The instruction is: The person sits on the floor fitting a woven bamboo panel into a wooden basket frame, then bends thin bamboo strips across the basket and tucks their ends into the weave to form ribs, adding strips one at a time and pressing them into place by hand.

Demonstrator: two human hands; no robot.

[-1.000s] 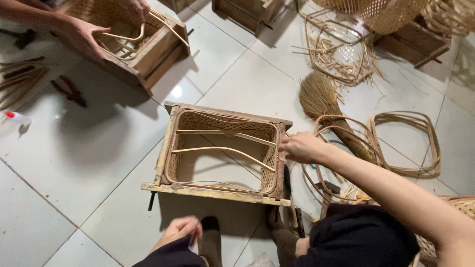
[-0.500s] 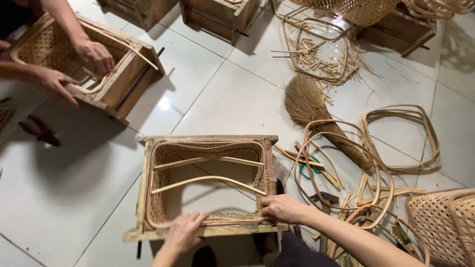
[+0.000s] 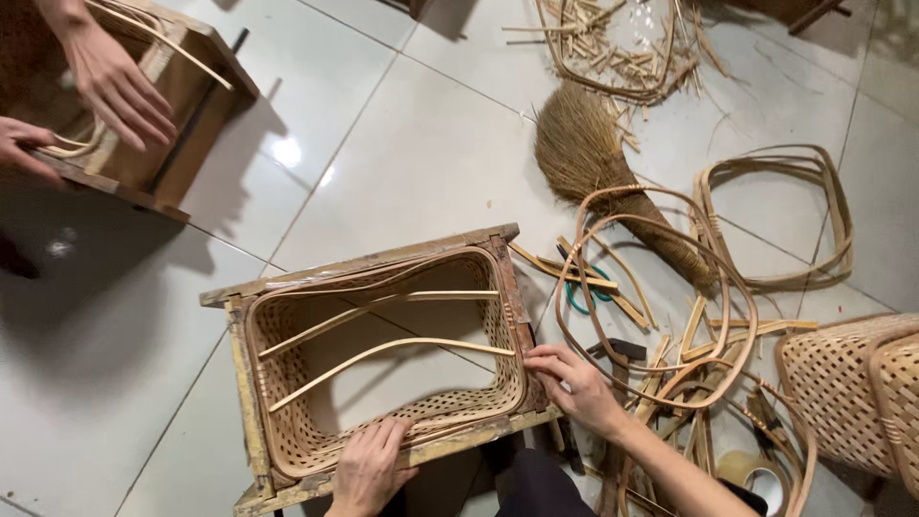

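Note:
A rectangular wooden frame (image 3: 364, 264) lies on the tiled floor with a woven bamboo basket (image 3: 287, 436) fitted inside it. Two bent bamboo strips (image 3: 383, 349) span the basket's opening. My left hand (image 3: 369, 469) rests flat on the frame's near edge, fingers on the basket rim. My right hand (image 3: 572, 383) presses on the frame's right near corner, fingertips at the end of a strip. Neither hand holds a loose thing.
Another person's two hands (image 3: 115, 81) work on a second wooden frame with a basket (image 3: 182, 105) at the top left. A straw broom (image 3: 598, 168), bamboo hoops (image 3: 780, 215), loose strips (image 3: 593, 278) and finished woven baskets (image 3: 852, 388) lie to the right.
The view has shifted closer over the frame. My right hand moved from the frame's far right corner to its near right corner. My left hand came up onto the near edge.

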